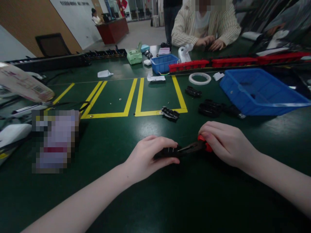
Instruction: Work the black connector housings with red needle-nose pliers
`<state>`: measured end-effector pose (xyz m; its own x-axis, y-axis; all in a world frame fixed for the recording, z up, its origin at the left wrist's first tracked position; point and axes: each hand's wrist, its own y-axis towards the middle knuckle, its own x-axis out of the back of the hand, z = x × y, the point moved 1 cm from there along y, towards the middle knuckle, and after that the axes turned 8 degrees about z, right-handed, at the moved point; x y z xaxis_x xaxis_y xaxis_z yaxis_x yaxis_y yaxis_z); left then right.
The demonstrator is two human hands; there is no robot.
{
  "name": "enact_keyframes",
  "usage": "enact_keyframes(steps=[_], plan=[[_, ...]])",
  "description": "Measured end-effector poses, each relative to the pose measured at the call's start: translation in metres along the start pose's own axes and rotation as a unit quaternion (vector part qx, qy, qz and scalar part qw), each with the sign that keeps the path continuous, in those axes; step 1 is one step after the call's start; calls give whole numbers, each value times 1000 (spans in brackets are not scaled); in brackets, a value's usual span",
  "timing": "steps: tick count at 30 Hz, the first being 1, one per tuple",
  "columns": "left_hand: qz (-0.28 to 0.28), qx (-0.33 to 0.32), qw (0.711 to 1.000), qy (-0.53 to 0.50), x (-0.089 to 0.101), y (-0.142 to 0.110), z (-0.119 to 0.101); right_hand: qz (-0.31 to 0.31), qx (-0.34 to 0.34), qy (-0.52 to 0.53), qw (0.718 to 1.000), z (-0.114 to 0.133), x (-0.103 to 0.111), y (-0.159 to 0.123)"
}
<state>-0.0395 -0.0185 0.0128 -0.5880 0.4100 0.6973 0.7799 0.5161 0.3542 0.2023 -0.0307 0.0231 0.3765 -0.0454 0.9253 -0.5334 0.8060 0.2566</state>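
Observation:
My left hand (153, 153) is closed around a small black plastic part (167, 152), thumb below and fingers above. In my right hand (224, 142) are needle-nose pliers (194, 147) with red handles, held by the grips. The plier tips meet the right end of the black part; whether the jaws pinch it I cannot tell. Beyond my hands lies a similar black part (170, 114) with a whitish end, by the yellow tape. More black parts (211, 108) lie in front of the blue bin, and another black piece (193, 92) is farther back.
A large blue bin (264, 105) stands at right, near a roll of white tape (200, 78). Yellow tape lines (107, 115) mark the green table. Red strips (233, 62) and a small blue bin (164, 63) are farther back. Across the table sits a person (206, 29).

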Motion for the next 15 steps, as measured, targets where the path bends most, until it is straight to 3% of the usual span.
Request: enact_keyframes(steps=[8, 15], plan=[[82, 61, 992, 67, -2, 3, -2, -6, 15, -133, 991, -7, -5, -3], [101, 101, 989, 44, 0, 4, -3, -12, 10, -149, 989, -20, -4, -19]])
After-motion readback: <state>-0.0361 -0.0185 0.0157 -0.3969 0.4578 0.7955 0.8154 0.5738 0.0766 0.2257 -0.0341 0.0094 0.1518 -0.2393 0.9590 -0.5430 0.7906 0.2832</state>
